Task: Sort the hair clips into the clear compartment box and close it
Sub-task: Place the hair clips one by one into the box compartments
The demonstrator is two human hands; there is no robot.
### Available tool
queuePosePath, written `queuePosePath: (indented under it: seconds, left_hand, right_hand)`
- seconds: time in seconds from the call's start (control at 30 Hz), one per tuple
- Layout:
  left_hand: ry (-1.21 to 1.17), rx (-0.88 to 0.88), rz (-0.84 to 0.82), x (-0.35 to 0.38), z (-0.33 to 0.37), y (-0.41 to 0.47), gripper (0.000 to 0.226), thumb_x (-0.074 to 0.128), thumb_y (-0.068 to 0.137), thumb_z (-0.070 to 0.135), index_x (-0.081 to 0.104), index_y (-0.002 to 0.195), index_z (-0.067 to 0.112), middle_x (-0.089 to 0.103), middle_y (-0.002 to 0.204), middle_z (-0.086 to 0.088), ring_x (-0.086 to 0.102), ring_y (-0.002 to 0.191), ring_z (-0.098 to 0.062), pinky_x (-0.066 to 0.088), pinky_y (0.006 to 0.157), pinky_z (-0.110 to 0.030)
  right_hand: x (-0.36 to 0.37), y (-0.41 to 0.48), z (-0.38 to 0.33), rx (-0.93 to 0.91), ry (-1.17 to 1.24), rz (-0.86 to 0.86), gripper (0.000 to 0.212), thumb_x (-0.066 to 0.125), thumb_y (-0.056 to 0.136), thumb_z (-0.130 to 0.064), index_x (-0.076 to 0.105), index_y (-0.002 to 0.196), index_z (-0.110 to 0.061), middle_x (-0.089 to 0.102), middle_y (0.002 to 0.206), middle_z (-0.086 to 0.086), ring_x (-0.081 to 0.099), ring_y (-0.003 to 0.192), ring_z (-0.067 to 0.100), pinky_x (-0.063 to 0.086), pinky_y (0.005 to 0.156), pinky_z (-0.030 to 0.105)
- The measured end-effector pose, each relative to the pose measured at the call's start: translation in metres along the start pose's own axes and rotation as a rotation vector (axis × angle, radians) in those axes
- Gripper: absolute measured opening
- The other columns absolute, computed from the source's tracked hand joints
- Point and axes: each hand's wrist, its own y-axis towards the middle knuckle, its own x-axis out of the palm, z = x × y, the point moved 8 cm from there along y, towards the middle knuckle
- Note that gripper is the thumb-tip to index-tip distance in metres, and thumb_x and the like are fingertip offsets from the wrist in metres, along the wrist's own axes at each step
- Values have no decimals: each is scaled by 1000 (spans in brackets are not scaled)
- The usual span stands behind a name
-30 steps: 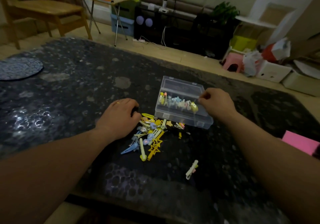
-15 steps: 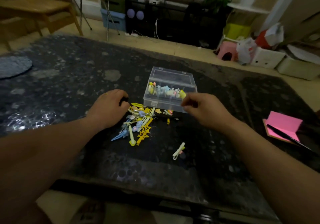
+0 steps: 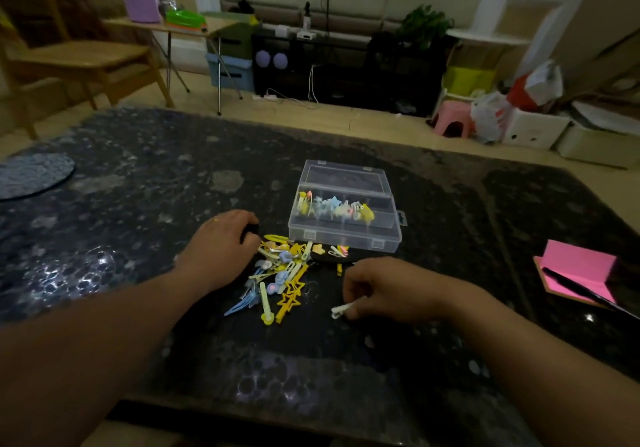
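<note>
The clear compartment box (image 3: pixel 346 235) stands open on the dark table, its lid tipped back and several small clips in its middle row. In front of it lies a loose pile of hair clips (image 3: pixel 280 273), yellow, blue and white. My left hand (image 3: pixel 221 249) rests curled at the pile's left edge; what its fingers hold is hidden. My right hand (image 3: pixel 384 291) is down on the table to the right of the pile, fingers pinched on a pale white hair clip (image 3: pixel 341 310) that sticks out to the left.
A pink notepad (image 3: pixel 581 273) with a black pen across it lies at the right edge of the table. A round blue mat (image 3: pixel 31 175) sits far left. A chair, a folding table and storage boxes stand on the floor beyond.
My right hand drew back from the box toward me and closed on the lone white clip that lay apart from the pile. My left hand stayed by the pile.
</note>
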Motion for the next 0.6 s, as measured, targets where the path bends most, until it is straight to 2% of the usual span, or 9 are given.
queuePosePath:
  seconds: [0.13, 0.2, 0.3, 0.33, 0.4, 0.47, 0.53, 0.6]
  left_hand:
    - [-9, 8, 8, 2, -1, 2, 37, 51, 95, 31, 64, 129, 20, 65, 132, 1, 59, 119, -20, 47, 102, -40]
    - [-12, 13, 17, 2, -2, 3, 36, 51, 95, 31, 64, 127, 20, 66, 131, 2, 59, 118, -20, 47, 102, -39]
    - [-8, 18, 25, 3, -4, 3, 37, 49, 95, 34, 65, 125, 21, 67, 127, 2, 59, 116, -18, 47, 101, -38]
    - [-6, 17, 26, 3, -5, 2, 40, 46, 93, 38, 65, 124, 21, 67, 126, 3, 59, 115, -18, 48, 100, -38]
    - [1, 21, 33, 2, -5, 2, 50, 38, 88, 46, 66, 122, 22, 68, 123, 3, 60, 112, -18, 48, 100, -39]
    - [-1, 26, 38, 1, -4, 2, 55, 34, 85, 48, 66, 120, 22, 68, 122, 3, 60, 112, -17, 47, 101, -39]
    - [0, 26, 38, 0, -3, 2, 55, 33, 85, 48, 66, 120, 22, 68, 122, 4, 60, 112, -17, 46, 102, -38]
    - [10, 24, 37, 1, -4, 2, 53, 33, 86, 47, 65, 120, 23, 67, 122, 4, 59, 112, -17, 45, 103, -37]
  right_hand:
    - [-7, 9, 0, 52, -18, 86, 18, 66, 102, -47, 68, 99, -30, 66, 92, -11, 62, 83, 5, 49, 72, 28]
    - [-18, 11, -3, 65, 71, 139, 18, 63, 105, -45, 70, 102, -28, 68, 90, -10, 64, 81, 4, 50, 72, 25]
    - [-64, 16, 8, 157, 216, 361, 15, 62, 106, -38, 70, 101, -26, 71, 90, -7, 68, 79, 4, 49, 64, 15]
    - [-82, 18, 17, 212, 248, 447, 13, 62, 106, -34, 70, 101, -24, 71, 90, -5, 69, 81, 7, 50, 62, 15]
    - [-113, 27, 40, 329, 293, 587, 12, 64, 105, -25, 72, 101, -18, 74, 92, 2, 73, 88, 20, 56, 65, 25]
    - [-131, 40, 62, 435, 231, 648, 14, 67, 102, -21, 76, 99, -10, 75, 95, 12, 72, 90, 29, 58, 70, 37]
    - [-136, 57, 79, 515, 110, 616, 21, 68, 101, -24, 78, 98, -6, 76, 95, 18, 73, 89, 34, 61, 78, 47]
    - [-132, 73, 91, 591, -12, 512, 24, 68, 100, -27, 79, 97, -6, 77, 91, 18, 74, 84, 34, 63, 77, 47]
